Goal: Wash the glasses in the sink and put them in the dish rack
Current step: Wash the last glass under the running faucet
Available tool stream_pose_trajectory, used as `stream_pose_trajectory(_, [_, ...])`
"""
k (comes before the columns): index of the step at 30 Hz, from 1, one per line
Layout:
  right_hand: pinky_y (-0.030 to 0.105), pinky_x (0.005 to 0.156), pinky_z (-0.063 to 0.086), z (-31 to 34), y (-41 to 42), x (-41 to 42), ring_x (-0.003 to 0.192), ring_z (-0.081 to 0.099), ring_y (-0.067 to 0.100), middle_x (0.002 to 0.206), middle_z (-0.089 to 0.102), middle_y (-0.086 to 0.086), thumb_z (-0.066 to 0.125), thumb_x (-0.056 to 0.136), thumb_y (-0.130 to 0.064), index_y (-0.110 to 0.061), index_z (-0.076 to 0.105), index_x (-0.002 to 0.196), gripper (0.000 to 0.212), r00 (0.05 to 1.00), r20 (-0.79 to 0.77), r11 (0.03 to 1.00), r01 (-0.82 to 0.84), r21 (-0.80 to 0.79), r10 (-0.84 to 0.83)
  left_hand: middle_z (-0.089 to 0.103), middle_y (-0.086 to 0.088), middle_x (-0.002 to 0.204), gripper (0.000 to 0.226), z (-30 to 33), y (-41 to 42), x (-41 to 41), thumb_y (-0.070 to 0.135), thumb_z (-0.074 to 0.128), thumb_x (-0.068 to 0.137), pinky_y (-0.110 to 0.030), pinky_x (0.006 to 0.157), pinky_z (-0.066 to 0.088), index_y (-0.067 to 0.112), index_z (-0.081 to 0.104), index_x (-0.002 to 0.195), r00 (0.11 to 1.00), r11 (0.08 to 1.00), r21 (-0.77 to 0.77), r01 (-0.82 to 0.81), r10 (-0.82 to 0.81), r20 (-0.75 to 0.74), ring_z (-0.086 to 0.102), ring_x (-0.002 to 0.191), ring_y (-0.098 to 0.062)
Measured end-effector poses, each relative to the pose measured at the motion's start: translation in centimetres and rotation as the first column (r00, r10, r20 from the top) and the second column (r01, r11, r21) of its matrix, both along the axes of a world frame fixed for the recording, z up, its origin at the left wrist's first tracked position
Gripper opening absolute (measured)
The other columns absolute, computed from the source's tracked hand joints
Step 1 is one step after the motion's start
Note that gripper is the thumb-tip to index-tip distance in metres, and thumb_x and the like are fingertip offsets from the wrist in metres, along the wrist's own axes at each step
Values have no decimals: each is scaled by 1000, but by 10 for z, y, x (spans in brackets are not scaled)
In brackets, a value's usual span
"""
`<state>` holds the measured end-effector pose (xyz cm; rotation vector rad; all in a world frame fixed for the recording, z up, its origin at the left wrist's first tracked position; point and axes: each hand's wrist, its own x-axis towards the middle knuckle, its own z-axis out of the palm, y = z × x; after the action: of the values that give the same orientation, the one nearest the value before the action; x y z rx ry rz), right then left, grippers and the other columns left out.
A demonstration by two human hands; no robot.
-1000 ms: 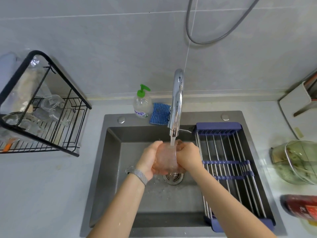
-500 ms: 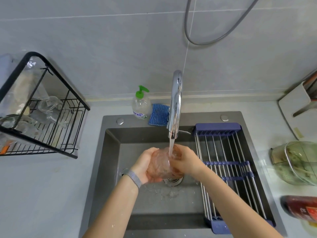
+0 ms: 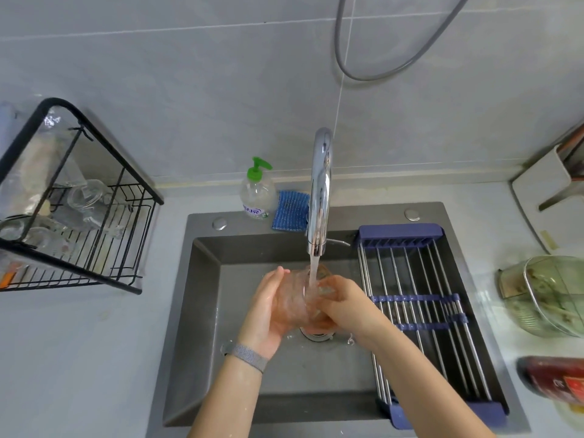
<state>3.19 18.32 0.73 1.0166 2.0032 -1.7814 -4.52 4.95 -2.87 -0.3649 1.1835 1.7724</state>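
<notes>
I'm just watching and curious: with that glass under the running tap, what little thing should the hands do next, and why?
Probably keep turning the glass under the stream from the faucet a moment more. The left hand cradles it, the right hand grips its other side, and water is pouring onto it. The dish rack to the left comes afterwards.

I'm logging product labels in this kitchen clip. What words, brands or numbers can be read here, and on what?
Soap bottle: blue print on its label, too blurred to read.
Red package at the right edge: light characters on a red label, too blurred to read.
Faucet, dish rack, glass held in the left hand and right hand: no text shows.
</notes>
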Motion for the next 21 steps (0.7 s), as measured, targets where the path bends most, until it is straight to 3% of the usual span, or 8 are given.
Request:
stream_pose_trajectory(2, [19, 47, 48, 7, 3, -8, 46, 60, 10, 66, 63, 2, 64, 89, -25, -14, 60, 74, 19, 996, 26, 960, -86, 268, 82, 66, -20, 121, 52, 7, 0, 0, 48, 53, 93, -61, 98, 46, 7, 63, 124, 998, 1000, -12, 20, -19, 55, 64, 110, -38])
stream_pose_trajectory(4, [26, 47, 41, 7, 6, -18, 46, 51, 17, 54, 56, 5, 67, 84, -47, -9, 57, 59, 48, 988, 35, 858, -147, 492, 150, 70, -19, 113, 48, 12, 3, -5, 49, 47, 96, -61, 97, 47, 10, 74, 106, 991, 998, -49, 28, -21, 131, 66, 105, -38])
stream_pose_trajectory(7, [31, 56, 55, 15, 15, -27, 62, 69, 23, 74, 70, 12, 60, 91, -29, -2, 69, 81, 30, 952, 69, 866, -301, 399, 299, 67, -22, 117, 53, 18, 6, -21, 47, 39, 97, -66, 106, 35, 7, 69, 114, 978, 998, -49, 31, -21, 205, 57, 117, -44])
stream_pose_trajectory(9, [26, 58, 58, 21, 19, -29, 64, 72, 21, 87, 71, 7, 58, 89, -15, -8, 67, 94, 12, 928, 85, 903, -372, 215, 362, 71, -20, 100, 47, 26, 8, -29, 43, 39, 96, -57, 99, 44, 7, 67, 108, 980, 993, -95, 77, -57, 191, 62, 102, -38])
stream_pose_trajectory(11, [24, 58, 54, 20, 19, -35, 64, 65, 24, 77, 66, 7, 59, 86, -18, -8, 66, 77, 14, 931, 86, 839, -357, 411, 354, 73, -14, 80, 39, 36, 12, -28, 40, 42, 95, -45, 81, 51, 10, 67, 95, 976, 972, -161, 174, -148, 160, 64, 86, -31])
stream_pose_trajectory(13, [26, 64, 52, 13, 13, -39, 73, 65, 22, 73, 66, 1, 63, 83, -30, -12, 72, 80, 20, 959, 21, 790, -246, 562, 284, 73, -11, 71, 36, 39, 16, -23, 40, 44, 94, -40, 72, 52, 12, 66, 91, 963, 944, -209, 256, -229, 146, 64, 81, -28])
stream_pose_trajectory(17, [22, 82, 54, 8, 17, -26, 93, 66, 9, 97, 70, -9, 66, 81, -16, -27, 66, 112, 32, 906, -73, 858, -365, 362, 416, 73, -11, 75, 33, 34, 17, -21, 38, 50, 90, -43, 84, 52, 10, 66, 94, 945, 928, -213, 304, -266, 190, 64, 86, -31])
stream_pose_trajectory(21, [28, 77, 52, 8, 16, -25, 84, 64, 18, 86, 71, -3, 64, 85, -25, -20, 71, 94, 12, 948, -59, 831, -243, 500, 312, 71, -10, 76, 44, 21, 13, -14, 50, 44, 92, -32, 61, 55, 13, 67, 94, 935, 923, -201, 328, -287, 207, 64, 74, -27])
